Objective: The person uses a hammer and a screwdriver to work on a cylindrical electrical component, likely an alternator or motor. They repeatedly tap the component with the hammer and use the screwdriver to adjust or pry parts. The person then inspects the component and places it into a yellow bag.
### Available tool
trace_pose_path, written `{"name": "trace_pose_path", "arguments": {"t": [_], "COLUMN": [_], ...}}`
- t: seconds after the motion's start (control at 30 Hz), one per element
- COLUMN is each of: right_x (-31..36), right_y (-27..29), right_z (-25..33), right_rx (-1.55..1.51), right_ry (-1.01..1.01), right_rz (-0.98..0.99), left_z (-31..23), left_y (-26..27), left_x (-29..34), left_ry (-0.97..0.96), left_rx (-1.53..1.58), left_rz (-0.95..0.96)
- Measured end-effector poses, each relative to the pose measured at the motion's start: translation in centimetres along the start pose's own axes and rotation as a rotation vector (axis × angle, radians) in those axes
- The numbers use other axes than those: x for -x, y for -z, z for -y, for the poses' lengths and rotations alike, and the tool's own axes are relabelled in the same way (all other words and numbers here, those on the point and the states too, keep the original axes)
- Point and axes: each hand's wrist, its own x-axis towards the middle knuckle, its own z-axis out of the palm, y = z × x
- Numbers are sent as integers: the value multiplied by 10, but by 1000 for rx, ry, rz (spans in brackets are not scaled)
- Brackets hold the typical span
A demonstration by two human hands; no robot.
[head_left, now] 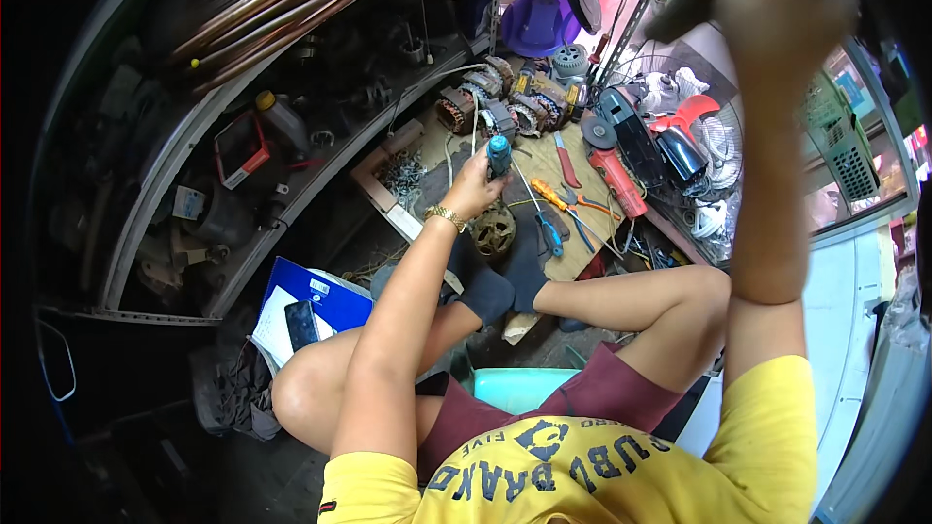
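My left hand, with a gold-coloured watch on the wrist, is wrapped round the blue-green handle of a screwdriver that stands upright. Below it, a round metal motor part with openings sits between my feet; the hand hides where the tool meets it. Raised high at the upper right, my right hand is smeared by motion. It is closed on a dark, hammer-like tool, too blurred to tell for sure. A second screwdriver with a blue handle lies right of the motor part.
Several wound motor stators stand at the back. Orange-handled pliers, a knife and a red angle grinder lie to the right. Metal shelving runs along the left. A phone rests on papers beside my knee.
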Motion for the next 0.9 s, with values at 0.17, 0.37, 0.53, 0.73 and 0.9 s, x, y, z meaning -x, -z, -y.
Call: {"name": "trace_pose_path", "arguments": {"t": [0.17,0.37,0.53,0.73,0.9], "right_x": [102,43,69,97,101], "right_y": [-66,-11,-2,-18,-20], "right_z": [-49,-20,-32,-35,-41], "right_rx": [263,19,-186,-252,-323], "right_ry": [-346,-357,-369,-535,-623], "right_rz": [450,2,-97,-21,43], "left_z": [46,30,2,15,-4], "left_y": [-22,-38,-16,-17,-31], "left_x": [13,22,-6,-8,-16], "left_ry": [313,102,113,85,-5], "left_rx": [292,259,624,479,424], "left_rz": [118,-21,-149,-49,33]}}
